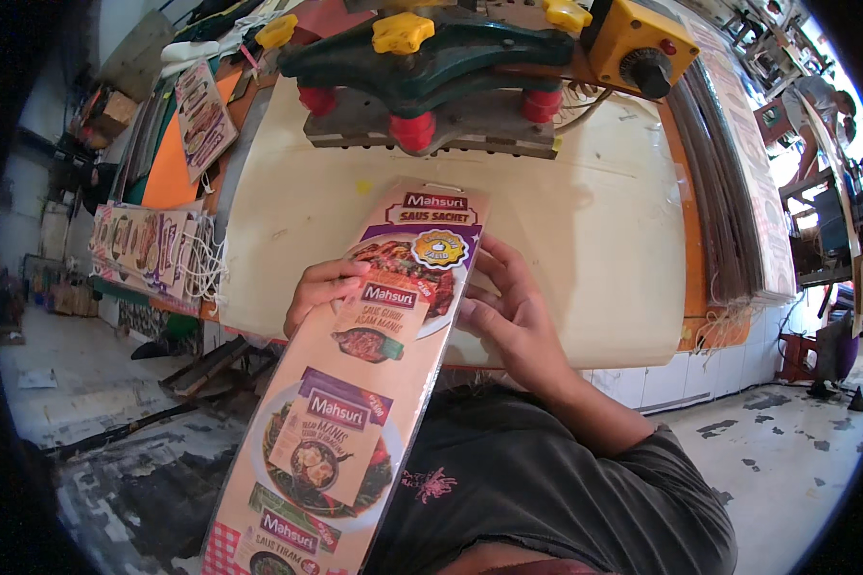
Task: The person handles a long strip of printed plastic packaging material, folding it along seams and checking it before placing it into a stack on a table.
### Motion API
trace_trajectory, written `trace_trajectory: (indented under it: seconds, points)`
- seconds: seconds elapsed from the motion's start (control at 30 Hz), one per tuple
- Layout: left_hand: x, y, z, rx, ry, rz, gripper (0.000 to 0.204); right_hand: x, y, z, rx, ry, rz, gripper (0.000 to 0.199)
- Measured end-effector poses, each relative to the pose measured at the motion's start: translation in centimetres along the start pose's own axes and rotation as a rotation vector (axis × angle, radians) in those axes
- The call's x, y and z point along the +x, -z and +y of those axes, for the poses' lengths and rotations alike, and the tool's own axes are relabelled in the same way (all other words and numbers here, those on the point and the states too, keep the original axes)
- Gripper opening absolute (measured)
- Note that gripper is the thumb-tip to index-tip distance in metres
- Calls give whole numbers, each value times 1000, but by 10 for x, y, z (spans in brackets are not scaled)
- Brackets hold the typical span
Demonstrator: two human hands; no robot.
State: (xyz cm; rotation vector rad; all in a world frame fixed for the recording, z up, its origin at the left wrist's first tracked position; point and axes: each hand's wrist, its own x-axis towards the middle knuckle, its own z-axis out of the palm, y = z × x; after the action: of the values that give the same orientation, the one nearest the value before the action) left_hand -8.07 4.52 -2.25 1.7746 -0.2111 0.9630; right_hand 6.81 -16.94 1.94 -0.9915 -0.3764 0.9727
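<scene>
I'm grasping a long printed card in both hands.
My left hand [321,292] has its fingers bent over the left edge of the long printed card [340,379], its thumb out of sight; my right hand [513,316] closes on the opposite edge, thumb toward me. The card slants between them, its top just beyond my fingers and its lower end reaching down past my left hand. Under and beyond my hands spreads a cream tabletop [604,240]. Straight ahead of them stands a green press [431,72] with yellow knobs [403,33]. Left of my left hand lie cards [144,244] with white strings [203,259]; well right of my right hand is a tall stack [738,192].
</scene>
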Motion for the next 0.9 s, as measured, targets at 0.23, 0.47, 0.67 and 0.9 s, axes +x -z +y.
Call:
trace_trajectory:
  seconds: [0.23, 0.47, 0.67, 0.9]
  points:
    - [-1, 9, -1, -19, 64, -39, 46, 7, 14, -9, -202, 164, 86, 73]
    - [-7, 0, 10, 338, 75, -36, 37, 13, 19, -27, -1330, 563, 41, 66]
    - [-5, -5, 30, 618, 93, -131, 44, 19, 17, -16, -1469, 610, -39, 52]
    - [-19, 7, 12, 668, 107, -240, 38, 21, 17, -9, -1480, 551, 4, 49]
